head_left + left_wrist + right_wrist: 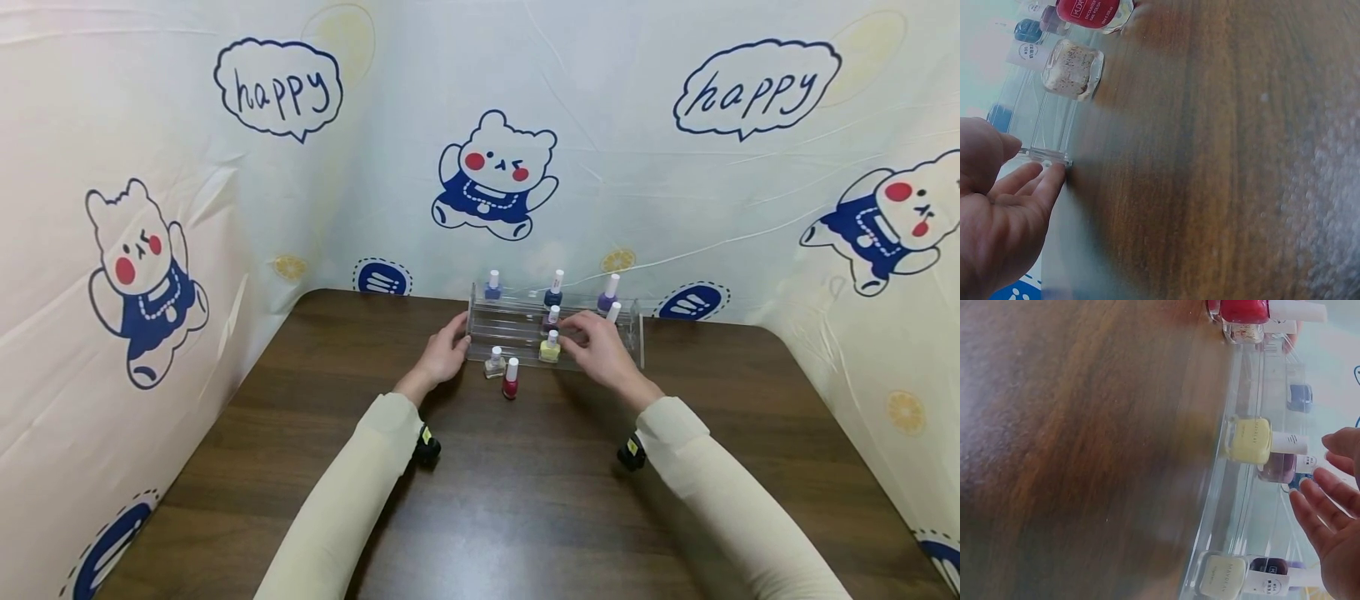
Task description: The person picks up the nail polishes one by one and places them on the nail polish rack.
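Observation:
A clear tiered acrylic rack (510,323) stands at the back of the table, and my left hand (444,352) grips its left end panel between thumb and fingers. Over the rack's right half, my right hand (602,348) has its fingers spread and holds nothing. Its fingertips are close to the white caps of a yellow nail polish bottle (550,350) on the front tier and a plum bottle (1277,467) behind it. Farther along the front tier, a cream bottle (1222,576) sits before a dark one (1267,567); in the head view the right hand hides the cream one.
On the back tier stand a light blue bottle (492,292), a dark blue bottle (553,296) and a purple bottle (606,302). A clear glitter bottle (494,367) and a red bottle (511,385) stand on the wooden table (510,492) before the rack. Printed cloth (622,200) hangs behind.

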### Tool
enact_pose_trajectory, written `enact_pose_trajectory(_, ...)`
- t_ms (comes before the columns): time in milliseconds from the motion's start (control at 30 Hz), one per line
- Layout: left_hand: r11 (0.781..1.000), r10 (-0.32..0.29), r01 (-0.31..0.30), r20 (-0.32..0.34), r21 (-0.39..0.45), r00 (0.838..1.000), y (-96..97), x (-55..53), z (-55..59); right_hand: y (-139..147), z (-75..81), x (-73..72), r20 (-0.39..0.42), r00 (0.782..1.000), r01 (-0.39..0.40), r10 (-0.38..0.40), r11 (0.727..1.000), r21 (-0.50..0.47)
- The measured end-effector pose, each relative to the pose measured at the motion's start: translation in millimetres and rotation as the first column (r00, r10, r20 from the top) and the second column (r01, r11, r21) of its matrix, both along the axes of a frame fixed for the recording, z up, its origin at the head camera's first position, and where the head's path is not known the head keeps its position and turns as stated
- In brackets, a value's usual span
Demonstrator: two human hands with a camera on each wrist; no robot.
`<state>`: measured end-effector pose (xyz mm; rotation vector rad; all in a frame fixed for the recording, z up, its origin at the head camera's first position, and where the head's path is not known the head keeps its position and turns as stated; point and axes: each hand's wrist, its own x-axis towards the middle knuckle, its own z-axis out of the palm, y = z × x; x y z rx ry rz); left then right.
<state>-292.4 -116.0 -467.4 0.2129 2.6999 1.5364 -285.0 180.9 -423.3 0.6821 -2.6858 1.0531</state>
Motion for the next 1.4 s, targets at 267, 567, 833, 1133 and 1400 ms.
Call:
enact_pose_trajectory(267, 1.000, -0.001, 0.001, 0.008, 0.004, 1.000, -0.3, 1.7, -0.6, 2, -2.5, 4.5, 0.000, 1.000, -0.007, 0.007, 1.000, -0.001)
enact_pose_trajectory(567, 1.000, -0.003, 0.003, 0.015, -0.007, 1.000, -0.3, 0.1, -1.0, -1, -0.1, 11.7, 0.010, 1.000, -0.014, 0.014, 0.999, -0.032)
enact_pose_trajectory(833, 1.000, -0.006, 0.006, -0.004, -0.011, 1.000, 0.6, 0.6, 0.8, -6, -0.2, 15.3, 0.025, 0.999, -0.030, 0.032, 0.996, -0.079)
enact_pose_trajectory(1133, 1.000, -0.006, 0.006, -0.009, -0.028, 1.000, 1.0, -1.1, -0.7, -17, 0.5, 22.2, 0.056, 0.995, -0.072, 0.080, 0.989, -0.128)
enact_pose_trajectory(1400, 1.000, -0.006, 0.006, 0.003, -0.019, 1.000, 1.0, -1.0, -0.8, -23, -2.1, 25.2, 0.047, 0.994, -0.093, 0.099, 0.988, -0.125)
